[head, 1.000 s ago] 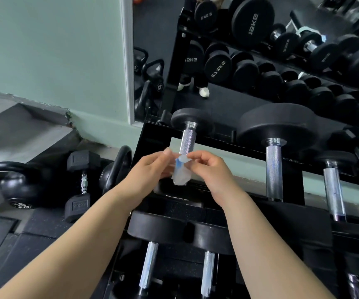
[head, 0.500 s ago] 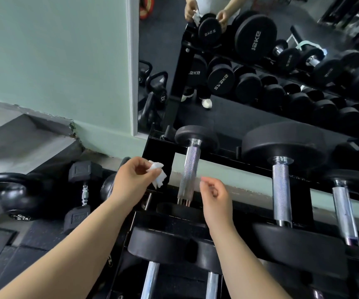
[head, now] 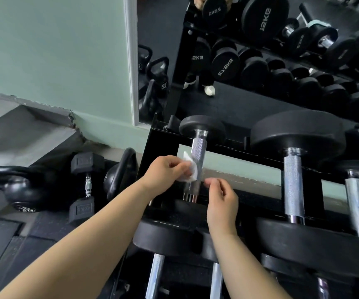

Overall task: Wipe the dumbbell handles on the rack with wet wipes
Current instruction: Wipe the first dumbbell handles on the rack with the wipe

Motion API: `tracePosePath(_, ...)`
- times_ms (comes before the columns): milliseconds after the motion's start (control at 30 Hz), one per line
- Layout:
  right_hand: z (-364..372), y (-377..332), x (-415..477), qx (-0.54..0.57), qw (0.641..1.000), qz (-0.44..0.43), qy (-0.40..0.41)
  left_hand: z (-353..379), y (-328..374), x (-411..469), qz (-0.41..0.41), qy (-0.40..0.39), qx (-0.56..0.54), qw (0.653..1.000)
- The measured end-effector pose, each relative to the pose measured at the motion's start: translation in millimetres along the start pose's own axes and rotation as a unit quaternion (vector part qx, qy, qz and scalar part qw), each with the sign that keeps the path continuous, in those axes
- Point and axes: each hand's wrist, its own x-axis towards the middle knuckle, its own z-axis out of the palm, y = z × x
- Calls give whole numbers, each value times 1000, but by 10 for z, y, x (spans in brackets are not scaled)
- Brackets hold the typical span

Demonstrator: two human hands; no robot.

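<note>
While the left hand [head: 165, 169] is pinching a crumpled white wet wipe [head: 188, 172] against the left side of the leftmost dumbbell handle [head: 195, 167] on the top tier of the rack [head: 163, 147], the chief risk is looking like this: the wipe is bunched small and touching only one side of the bar, so a stroke from here could be leaving the far side and the ends untouched, or the wad could be slipping out of the fingertips and dropping behind the rail. The right hand [head: 222, 201], at about four o'clock from the wipe, is hanging loosely curled and holding nothing, so nothing is steadying the dumbbell. Item, handle: knurled bright metal, running from a black head at twelve o'clock down to the rail at six, sitting at the frame's centre. Neighbouring handles [head: 292, 186] are lying at three o'clock, apparently not yet reached.
</note>
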Motion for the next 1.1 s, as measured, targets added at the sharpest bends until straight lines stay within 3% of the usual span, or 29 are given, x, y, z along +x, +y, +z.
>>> tracePosePath(133, 10, 11, -3, 9, 1000, -6, 6, 27, -94, -29, 2, 24, 59, 998)
tracePosePath(300, 5, 30, 7, 11, 1000, -7, -3, 57, -99, -15, 0, 50, 50, 997)
tracePosePath(533, 6, 22, -22, 54, 999, 8, -7, 188, 248, 400, -1, 157, 51, 986)
tracePosePath(633, -1, 23, -19, 56, 998, 13, -12, 162, 330, 494, -3, 148, 56, 987)
tracePosePath(867, -6, 22, -15, 41, 999, -8, -12, 41, 132, 54, 33, 23, 181, 983)
tracePosePath(1100, 4, 18, -26, 57, 998, -6, -18, 82, 227, 348, 23, 97, 122, 988)
